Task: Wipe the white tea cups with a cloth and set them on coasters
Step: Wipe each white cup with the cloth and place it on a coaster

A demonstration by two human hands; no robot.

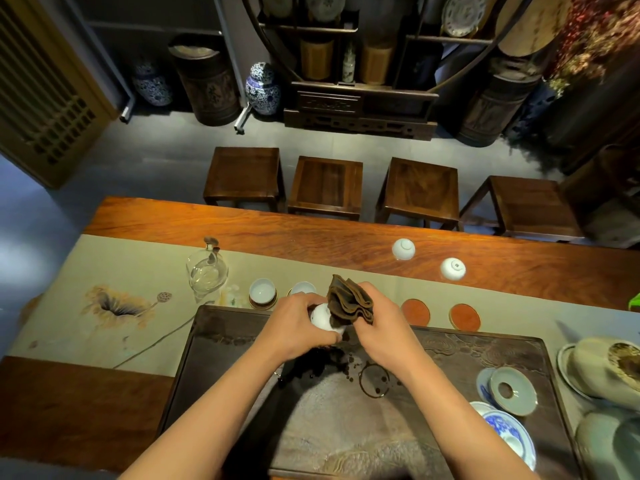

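While steadying cup (pixel 323 320) in curled left hand (pixel 298 327), rubbing with cloth (pixel 348 301) bunched in right fingers (pixel 372 303), over tray (pixel 485 344) for drips

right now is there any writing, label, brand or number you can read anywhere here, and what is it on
No text can be read in this picture.
Dark barrel on the floor: carved marks that may be characters, too blurred to read.
Small bottle on the shelf: a pattern or label, too small to read.
Upturned white cups on the table: only a ring on the base, no mark readable.
Blue and white jar: pattern only.
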